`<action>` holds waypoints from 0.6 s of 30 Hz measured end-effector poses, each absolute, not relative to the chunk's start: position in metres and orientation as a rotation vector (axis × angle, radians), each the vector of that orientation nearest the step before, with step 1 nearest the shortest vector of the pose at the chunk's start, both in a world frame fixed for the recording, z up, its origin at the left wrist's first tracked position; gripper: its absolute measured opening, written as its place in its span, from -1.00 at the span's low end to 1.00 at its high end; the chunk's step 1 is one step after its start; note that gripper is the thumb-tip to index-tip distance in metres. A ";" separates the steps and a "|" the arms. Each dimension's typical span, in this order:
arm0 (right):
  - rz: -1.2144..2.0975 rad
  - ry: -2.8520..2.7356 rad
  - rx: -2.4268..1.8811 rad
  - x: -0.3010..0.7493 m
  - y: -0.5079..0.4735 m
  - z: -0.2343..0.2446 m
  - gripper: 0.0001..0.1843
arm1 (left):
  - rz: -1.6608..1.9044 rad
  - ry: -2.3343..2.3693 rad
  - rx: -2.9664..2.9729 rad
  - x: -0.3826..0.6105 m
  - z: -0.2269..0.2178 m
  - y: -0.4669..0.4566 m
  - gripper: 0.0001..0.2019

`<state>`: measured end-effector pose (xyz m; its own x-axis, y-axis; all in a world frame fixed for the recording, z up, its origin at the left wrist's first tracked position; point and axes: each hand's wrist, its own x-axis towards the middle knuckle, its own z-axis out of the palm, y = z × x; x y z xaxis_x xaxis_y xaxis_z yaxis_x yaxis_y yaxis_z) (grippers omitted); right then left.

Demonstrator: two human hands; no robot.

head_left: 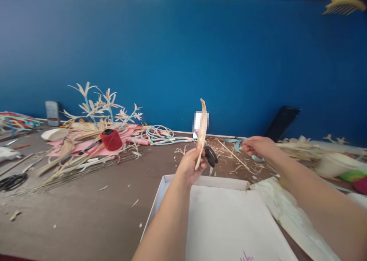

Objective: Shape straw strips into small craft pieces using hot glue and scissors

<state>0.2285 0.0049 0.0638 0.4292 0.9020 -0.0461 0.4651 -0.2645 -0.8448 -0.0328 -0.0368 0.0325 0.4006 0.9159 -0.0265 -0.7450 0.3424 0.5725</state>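
My left hand is closed around a long, pale dried husk strip that stands upright with a brownish curled tip. Just beside those fingers are the black handles of a pair of scissors; whether the hand touches them I cannot tell. My right hand reaches out at the right with its fingers pinched on a light blue ribbon, which shows on both sides of the fingers. Under my left forearm lies a white shallow box.
Husk flowers on blue stems, a red thread spool, and pink paper crowd the left. Coiled pale blue cord lies by the blue partition. A dark phone-like slab leans there. A white bowl stands right.
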 end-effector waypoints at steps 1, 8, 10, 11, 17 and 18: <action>0.618 -1.121 -1.984 0.236 0.014 0.064 -0.86 | 1.118 0.365 0.519 -0.033 0.033 -0.037 -0.79; 0.520 -1.384 -2.212 0.231 0.034 0.077 -0.69 | 1.141 0.407 0.525 -0.034 0.031 -0.032 -0.79; 0.281 -1.718 -2.135 0.212 0.026 0.087 -0.72 | 1.140 0.433 0.536 -0.034 0.031 -0.032 -0.80; 0.221 -1.783 -2.096 0.201 0.021 0.092 -0.74 | 1.140 0.440 0.540 -0.034 0.031 -0.032 -0.80; 1.171 -1.713 -1.434 0.140 -0.024 0.103 -0.37 | 1.101 0.391 0.582 -0.033 0.029 -0.034 -0.76; 1.305 -1.700 -1.397 0.134 -0.031 0.101 -0.39 | 1.106 0.403 0.598 -0.032 0.029 -0.034 -0.75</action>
